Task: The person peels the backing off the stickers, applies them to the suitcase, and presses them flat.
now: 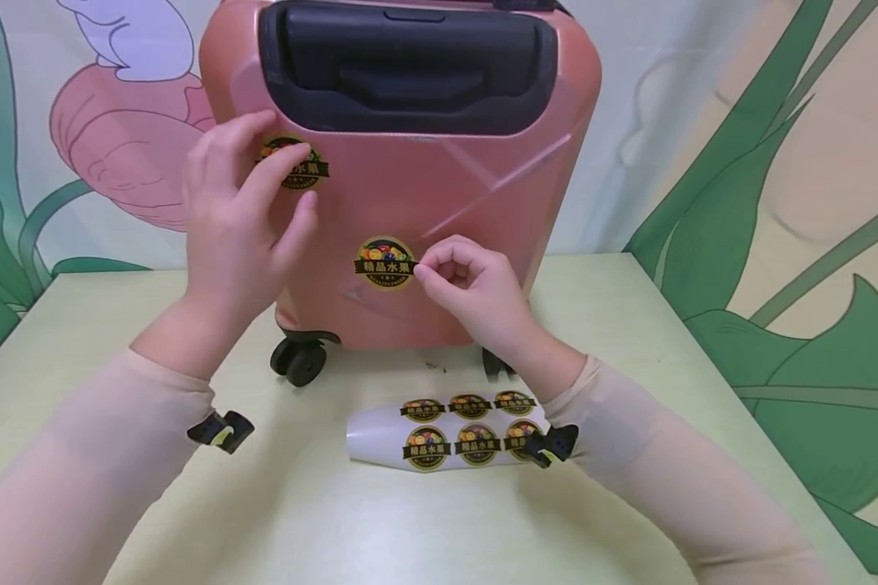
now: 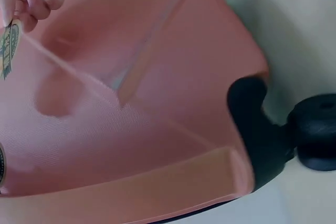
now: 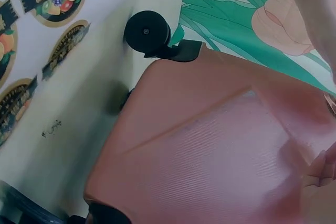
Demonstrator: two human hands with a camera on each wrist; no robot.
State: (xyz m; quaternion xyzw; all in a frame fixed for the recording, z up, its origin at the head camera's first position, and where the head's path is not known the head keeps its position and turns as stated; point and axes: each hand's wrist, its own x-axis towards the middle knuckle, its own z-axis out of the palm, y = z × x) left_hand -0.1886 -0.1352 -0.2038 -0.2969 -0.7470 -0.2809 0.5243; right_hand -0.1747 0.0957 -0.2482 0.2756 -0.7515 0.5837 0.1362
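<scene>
A pink suitcase [image 1: 439, 195] stands upright on the table. My right hand [image 1: 479, 292] pinches the right edge of a round black-and-gold fruit sticker [image 1: 385, 264] in front of the suitcase's face. In the left wrist view the sticker [image 2: 9, 51] hangs from the fingertips at an angle to the shell. My left hand [image 1: 230, 207] is at the suitcase's upper left, fingers spread and loosely bent. Partly behind those fingers, a second fruit sticker [image 1: 310, 175] lies on the shell; whether the fingers touch it I cannot tell.
A white sticker sheet [image 1: 373, 435] with several fruit stickers lies on the table [image 1: 285, 512], partly under the right wrist. Black wheels [image 1: 303, 361] support the suitcase, and a black handle recess [image 1: 410, 106] is near its top. Behind stands a wall painted with leaves [image 1: 710, 219].
</scene>
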